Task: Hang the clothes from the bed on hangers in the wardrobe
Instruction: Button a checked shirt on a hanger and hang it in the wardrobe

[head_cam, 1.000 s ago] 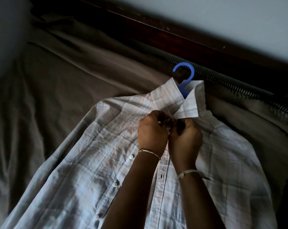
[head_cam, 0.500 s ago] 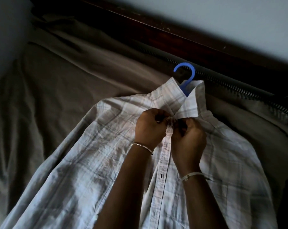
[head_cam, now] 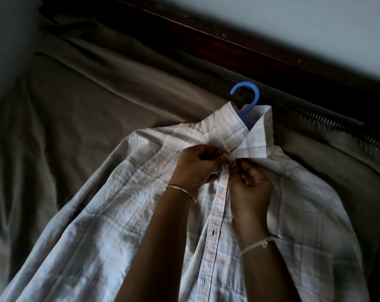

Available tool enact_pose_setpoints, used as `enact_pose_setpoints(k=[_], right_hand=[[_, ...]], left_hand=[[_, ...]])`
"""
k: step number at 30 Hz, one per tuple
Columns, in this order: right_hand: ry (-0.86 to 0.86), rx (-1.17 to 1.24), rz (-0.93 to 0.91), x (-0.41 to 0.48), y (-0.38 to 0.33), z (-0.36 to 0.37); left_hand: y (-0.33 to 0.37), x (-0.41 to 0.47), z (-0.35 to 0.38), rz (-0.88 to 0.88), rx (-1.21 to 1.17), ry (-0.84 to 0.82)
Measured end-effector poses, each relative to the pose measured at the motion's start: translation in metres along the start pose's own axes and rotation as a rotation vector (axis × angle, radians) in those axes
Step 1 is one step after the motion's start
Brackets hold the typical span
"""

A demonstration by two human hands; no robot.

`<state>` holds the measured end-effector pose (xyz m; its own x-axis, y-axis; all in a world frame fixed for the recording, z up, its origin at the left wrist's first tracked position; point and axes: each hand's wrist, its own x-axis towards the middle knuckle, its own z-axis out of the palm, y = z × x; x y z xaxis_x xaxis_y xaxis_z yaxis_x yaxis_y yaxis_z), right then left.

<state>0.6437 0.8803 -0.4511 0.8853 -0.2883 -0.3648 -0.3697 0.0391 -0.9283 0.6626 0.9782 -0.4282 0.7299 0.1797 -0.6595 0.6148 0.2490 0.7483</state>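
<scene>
- Head view is showing the left hand [head_cam: 197,168] and right hand [head_cam: 250,188] sitting slightly further apart than a second ago, so the button placket [head_cam: 219,205] is now lying bare between the wrists; both are still pinching the shirt [head_cam: 110,225] edges just under the collar [head_cam: 254,140]
- the top button is probably being fastened, securing the shirt on the hanger [head_cam: 246,92]; the wardrobe step is still waiting
- the shirt is lying flat on the bed sheet [head_cam: 75,105], looking thin, creased, pale-checked; the hanger's hook is poking from the collar, smooth blue plastic, curved; the sheet is looking soft, brownish, rumpled
</scene>
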Motion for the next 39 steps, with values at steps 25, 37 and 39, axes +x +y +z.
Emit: enact_pose_setpoints(k=[25, 37, 39], right_hand=[[0.012, 0.106, 0.029, 0.008, 0.002, 0.004], [0.000, 0.122, 0.066, 0.004, 0.003, 0.003], [0.000, 0.105, 0.055, 0.003, 0.005, 0.002]], left_hand=[[-0.007, -0.010, 0.001, 0.087, 0.042, 0.069], [-0.020, 0.008, 0.006, 0.159, 0.193, 0.178], [-0.026, 0.009, 0.007, 0.203, 0.233, 0.172]])
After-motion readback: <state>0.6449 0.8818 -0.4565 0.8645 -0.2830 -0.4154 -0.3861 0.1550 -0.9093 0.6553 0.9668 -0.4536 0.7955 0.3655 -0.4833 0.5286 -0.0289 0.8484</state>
